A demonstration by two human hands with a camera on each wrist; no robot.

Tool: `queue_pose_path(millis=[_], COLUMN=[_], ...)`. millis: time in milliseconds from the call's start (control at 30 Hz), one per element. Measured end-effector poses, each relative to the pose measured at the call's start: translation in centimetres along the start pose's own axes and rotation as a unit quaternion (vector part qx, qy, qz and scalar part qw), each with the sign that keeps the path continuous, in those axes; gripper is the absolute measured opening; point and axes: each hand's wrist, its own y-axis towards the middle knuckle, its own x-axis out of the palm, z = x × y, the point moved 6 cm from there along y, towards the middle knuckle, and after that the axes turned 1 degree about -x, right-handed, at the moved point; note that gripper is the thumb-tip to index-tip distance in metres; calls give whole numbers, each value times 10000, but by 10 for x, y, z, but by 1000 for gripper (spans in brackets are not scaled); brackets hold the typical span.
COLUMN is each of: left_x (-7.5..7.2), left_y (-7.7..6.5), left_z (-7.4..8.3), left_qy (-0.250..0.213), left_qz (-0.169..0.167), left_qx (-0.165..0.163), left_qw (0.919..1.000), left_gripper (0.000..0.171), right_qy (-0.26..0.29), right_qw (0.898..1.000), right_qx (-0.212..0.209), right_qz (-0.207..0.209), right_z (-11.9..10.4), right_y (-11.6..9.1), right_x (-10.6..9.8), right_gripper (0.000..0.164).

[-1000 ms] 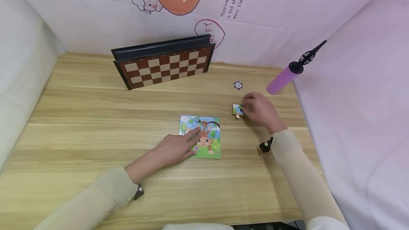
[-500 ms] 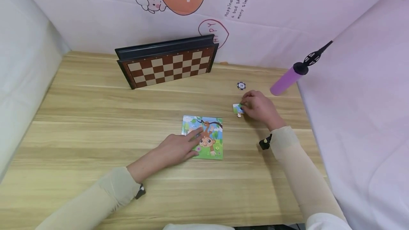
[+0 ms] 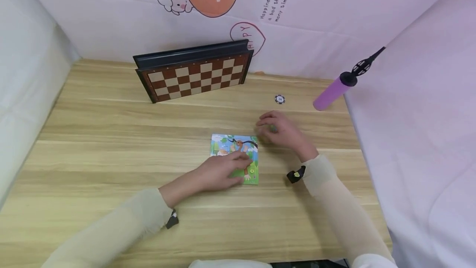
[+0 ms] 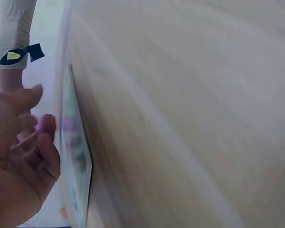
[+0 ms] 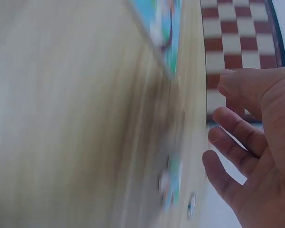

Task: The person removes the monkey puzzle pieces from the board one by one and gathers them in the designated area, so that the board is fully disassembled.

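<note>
A square monkey jigsaw puzzle (image 3: 252,143) lies on the wooden table. My left hand (image 3: 219,172) hovers over its lower part with loosely bent fingers, and the left wrist view shows a gap between those fingers and the puzzle (image 4: 76,152). To the puzzle's upper right is my right hand (image 3: 280,132), holding nothing. Its fingers (image 5: 223,175) are relaxed and apart in the right wrist view. A loose puzzle piece (image 5: 172,183) rests on the table below that hand; the head view shows only a green bit of it (image 3: 274,128).
A folded chessboard (image 3: 195,78) stands on edge at the back. Further right are a poker chip (image 3: 280,99) and a purple hand pump (image 3: 332,93) leaning at the right cloth wall (image 3: 420,106). Printed white cloth (image 3: 316,49) closes off the back.
My right hand has left the loose piece and moved left toward the puzzle. My left hand has shifted a little right, now covering the monkey's face.
</note>
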Motion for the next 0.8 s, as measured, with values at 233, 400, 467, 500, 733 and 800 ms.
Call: queue_pose_path(millis=[233,400,467,500,733,800], left_x=[4,9,9,9,12,14], left_y=[8,5,4,3,0,-1], left_z=[-7,-5,-4,-3,-4,-6], left_qy=[228,1266,1638,1803,2663,2788], left_qz=[91,20,90,157,358,336], left_qx=[-271,60,213,283,747,778], left_qw=[9993,9919,9862,9831,9603,9566], left_gripper=[53,52,52,52,55,57], right_qy=[211,-3,-116,-147,-415,-500], right_qw=[9962,9916,9905,9901,9855,9842], right_qx=[-721,-1138,-1170,-1162,-1223,-1261], right_qz=[-451,-608,-708,-774,-1099,-1139], right_z=[-37,-50,-53,-54,-58,-60], right_y=[9,15,18,20,30,33], right_x=[32,45,50,51,57,57], right_gripper=[21,22,22,23,23,22])
